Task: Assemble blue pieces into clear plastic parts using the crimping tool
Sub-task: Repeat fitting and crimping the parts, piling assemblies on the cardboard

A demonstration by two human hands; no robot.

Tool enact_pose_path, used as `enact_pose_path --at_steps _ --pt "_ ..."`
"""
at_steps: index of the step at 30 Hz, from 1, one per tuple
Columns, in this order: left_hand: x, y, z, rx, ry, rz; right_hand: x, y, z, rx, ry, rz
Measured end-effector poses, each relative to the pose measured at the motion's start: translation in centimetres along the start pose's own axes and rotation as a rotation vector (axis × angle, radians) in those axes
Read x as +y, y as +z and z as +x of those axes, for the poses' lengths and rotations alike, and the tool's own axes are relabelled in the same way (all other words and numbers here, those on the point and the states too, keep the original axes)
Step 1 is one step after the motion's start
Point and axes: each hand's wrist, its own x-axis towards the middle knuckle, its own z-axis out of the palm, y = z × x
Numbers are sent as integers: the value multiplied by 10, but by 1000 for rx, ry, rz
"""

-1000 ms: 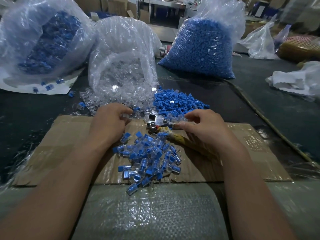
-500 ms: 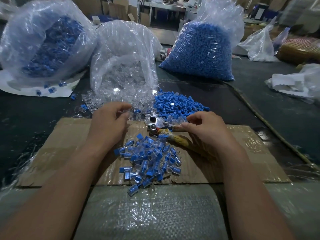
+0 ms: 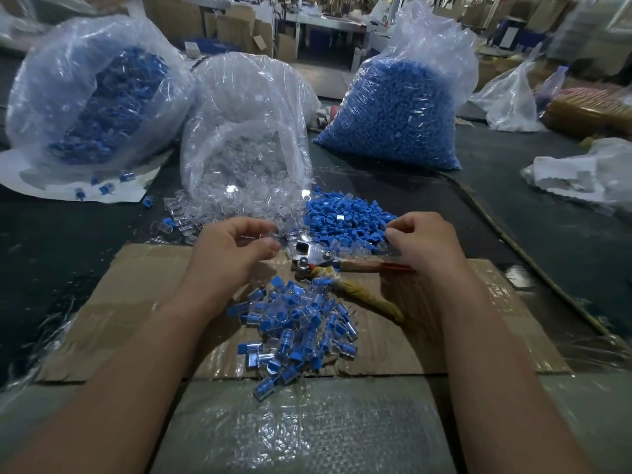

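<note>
Left of the tool (image 3: 313, 256), left hand (image 3: 232, 251) pinches a clear part (image 3: 268, 234), likely light, slick; grip its sides. Right hand (image 3: 425, 242) curled, hold unclear.

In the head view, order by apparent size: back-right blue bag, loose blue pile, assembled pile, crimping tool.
1. Blue bag.
2. Assembled pile, though nearest the camera.
3. Loose blue pile and crimping tool look similar; the tool's handle runs under the right hand, so unranked.

crimping tool (image 3: 313, 256) on cardboard (image 3: 119, 302) | finished pile (image 3: 301, 326) before it | loose heap (image 3: 345, 217) behind it | bags (image 3: 246, 131) farthest back
</note>
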Motion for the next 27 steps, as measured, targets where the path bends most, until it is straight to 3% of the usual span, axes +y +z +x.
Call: enact_pose_path --at_steps 5,11,16,23,27 --pt "0 2 -1 -13 -14 -38 -4 11 18 5 0 -113" --pt "0 0 -3 -19 -26 -67 -7 27 24 -134 -51 -227" --pt "2 0 -5 -17 -25 -76 -4 29 22 -85 -82 -255" --pt "5 -2 -7 -7 -39 -92 -13 14 2 86 -160 -24" --pt "8 0 -9 -59 19 -113 -35 20 -25 69 -286 195"
